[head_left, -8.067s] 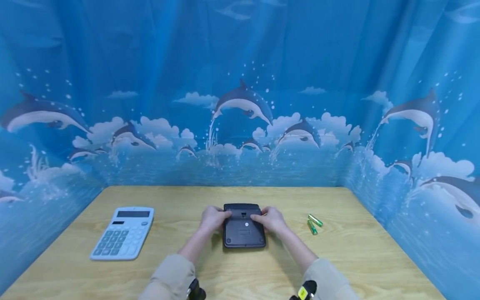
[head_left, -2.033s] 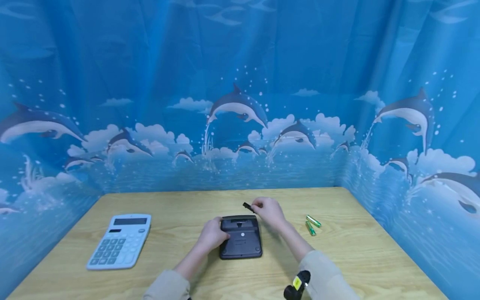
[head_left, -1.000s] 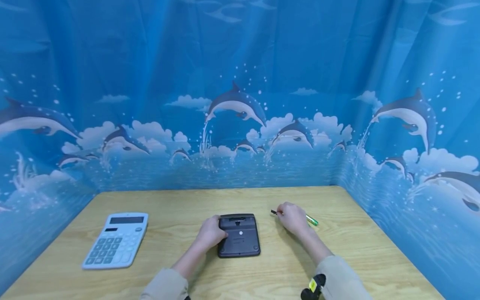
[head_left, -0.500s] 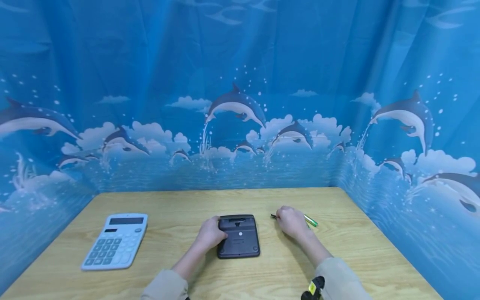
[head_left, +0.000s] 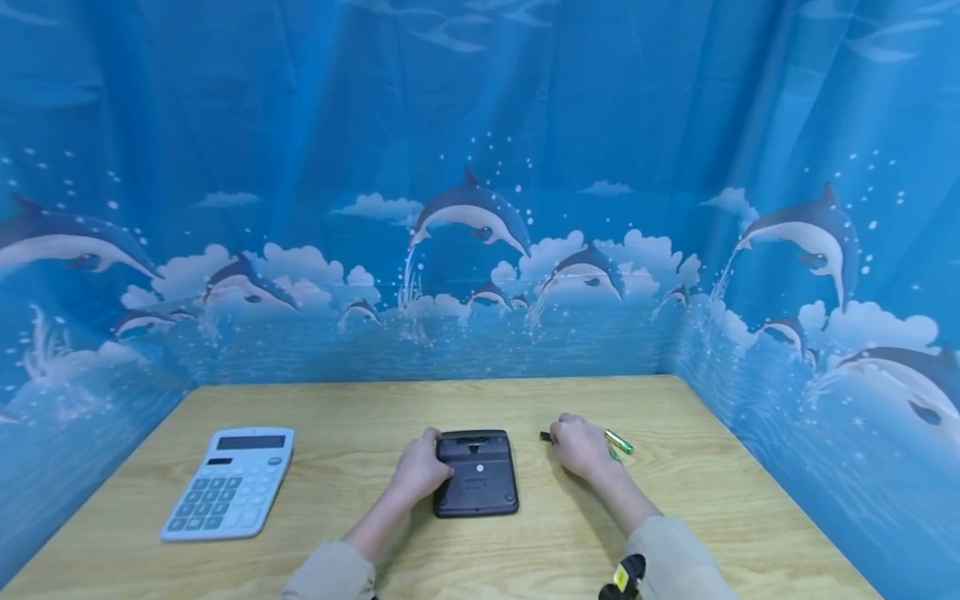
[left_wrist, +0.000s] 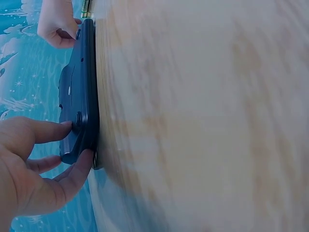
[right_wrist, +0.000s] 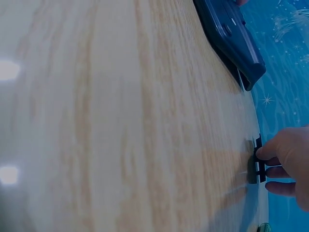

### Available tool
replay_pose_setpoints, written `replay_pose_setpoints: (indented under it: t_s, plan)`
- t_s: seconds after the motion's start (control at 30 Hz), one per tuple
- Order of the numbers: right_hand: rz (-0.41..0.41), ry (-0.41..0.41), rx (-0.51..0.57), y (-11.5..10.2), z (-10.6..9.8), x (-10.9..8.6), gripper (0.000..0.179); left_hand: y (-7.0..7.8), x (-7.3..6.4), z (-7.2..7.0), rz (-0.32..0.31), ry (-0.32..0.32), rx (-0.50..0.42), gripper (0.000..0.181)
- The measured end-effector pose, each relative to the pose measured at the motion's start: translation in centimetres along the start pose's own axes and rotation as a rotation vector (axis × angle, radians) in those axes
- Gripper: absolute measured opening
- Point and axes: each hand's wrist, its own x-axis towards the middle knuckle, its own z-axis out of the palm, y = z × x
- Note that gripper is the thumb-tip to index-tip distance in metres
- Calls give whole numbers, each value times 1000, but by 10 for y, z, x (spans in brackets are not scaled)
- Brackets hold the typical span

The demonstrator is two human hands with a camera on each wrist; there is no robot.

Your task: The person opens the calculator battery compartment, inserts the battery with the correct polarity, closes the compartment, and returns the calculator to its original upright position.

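Head view: gripped the black device (head_left: 477, 487) on the table (head_left: 465, 562) with the left hand (head_left: 418, 468) and, having carried the cover (head_left: 545, 436) near the green batteries (head_left: 619, 442), pinched it with the right hand (head_left: 582, 446), leaving the slot (head_left: 473, 441) seemingly uncovered.

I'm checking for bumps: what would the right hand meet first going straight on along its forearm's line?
Past the black piece it holds, the right hand would probably meet the dolphin curtain first, though depth is unclear.
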Motion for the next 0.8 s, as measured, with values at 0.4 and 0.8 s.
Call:
replay_pose_setpoints:
  t_s: [0.4,0.8]
  plan:
    - [28,15,65,3,-5,0,3,1,0,0,18,2,17,48]
    - [74,-18,129,15,-14,-1,8,3,-10,-5,226,39,421,41]
